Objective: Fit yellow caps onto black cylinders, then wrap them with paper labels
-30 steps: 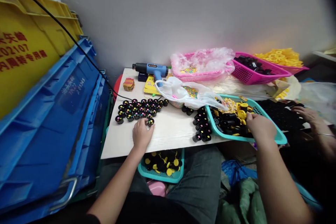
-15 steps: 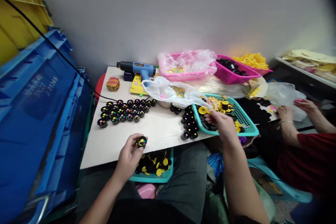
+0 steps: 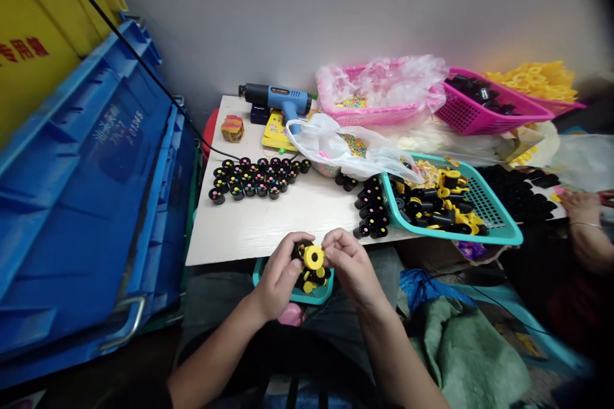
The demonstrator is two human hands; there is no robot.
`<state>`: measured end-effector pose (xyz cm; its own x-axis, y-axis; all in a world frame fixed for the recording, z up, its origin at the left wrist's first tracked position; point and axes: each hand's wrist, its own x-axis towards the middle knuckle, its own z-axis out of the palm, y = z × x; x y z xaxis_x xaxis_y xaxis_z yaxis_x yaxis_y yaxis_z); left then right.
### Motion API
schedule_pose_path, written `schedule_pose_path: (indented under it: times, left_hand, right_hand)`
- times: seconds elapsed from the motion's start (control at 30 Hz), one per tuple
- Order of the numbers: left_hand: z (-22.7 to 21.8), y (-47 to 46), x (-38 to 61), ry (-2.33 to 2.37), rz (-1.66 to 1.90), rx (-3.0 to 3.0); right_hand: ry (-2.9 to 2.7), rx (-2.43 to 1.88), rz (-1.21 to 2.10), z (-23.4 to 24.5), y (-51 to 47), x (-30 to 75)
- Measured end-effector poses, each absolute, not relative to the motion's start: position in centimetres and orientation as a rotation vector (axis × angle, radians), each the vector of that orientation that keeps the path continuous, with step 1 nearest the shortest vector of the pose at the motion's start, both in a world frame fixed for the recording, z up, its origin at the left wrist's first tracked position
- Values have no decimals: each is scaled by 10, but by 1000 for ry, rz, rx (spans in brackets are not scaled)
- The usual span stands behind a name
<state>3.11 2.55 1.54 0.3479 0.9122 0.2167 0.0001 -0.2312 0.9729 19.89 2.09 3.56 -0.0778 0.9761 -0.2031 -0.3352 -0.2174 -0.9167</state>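
My left hand (image 3: 281, 271) is closed round a small black cup (image 3: 301, 248) with coloured beads inside. Close beside it, my right hand (image 3: 350, 262) pinches a round yellow cap (image 3: 314, 257) with a dark hole in its middle. The cap faces me and partly covers the cup; whether the two touch I cannot tell. Both hands are over the table's front edge, above a lower turquoise basket (image 3: 307, 297) of black and yellow parts. Right of them, a larger turquoise basket (image 3: 503, 233) holds black cylinders and yellow pieces.
Rows of bead-filled black cups (image 3: 261, 188) stand on the white table (image 3: 230, 236), more (image 3: 367, 211) beside the basket. Behind are a blue heat gun (image 3: 288, 100), a white plastic bag (image 3: 316, 134) and pink baskets (image 3: 499, 118). Blue crates (image 3: 91, 172) rise at left. A co-worker's hand (image 3: 585, 223) is at right.
My right hand has come from the turquoise basket to my left hand, bringing the yellow cap. My left hand still holds the cup. The view has shifted.
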Motion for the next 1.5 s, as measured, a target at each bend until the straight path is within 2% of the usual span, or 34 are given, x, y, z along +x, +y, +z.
schedule_pose_path:
  times: [0.4, 0.57, 0.7, 0.8, 0.97, 1.17, 1.4, 1.5]
  left_hand:
    - [18, 23, 33, 935, 1068, 1710]
    - [11, 23, 33, 903, 1178, 1899]
    - [14, 26, 34, 901, 1287, 2197]
    - [19, 29, 35, 836, 1317, 2281]
    - [17, 33, 36, 703, 1365, 2218]
    - [8, 35, 32, 648, 1406, 2084]
    - [1, 32, 37, 651, 1434, 1994]
    - [3, 30, 42, 595, 1477, 1807]
  right_hand:
    - [-895, -1049, 1490, 27, 20, 187]
    - [-869, -986, 1609, 25, 21, 186]
    - [-957, -825, 1839, 28, 23, 181]
    - [-978, -818, 1865, 28, 22, 173]
    - [-836, -807, 1822, 24, 17, 166]
    - [-867, -597, 2003, 26, 17, 177]
    - [-761, -857, 1712, 18, 12, 160]
    - [-716, -776, 1804, 10, 11, 163]
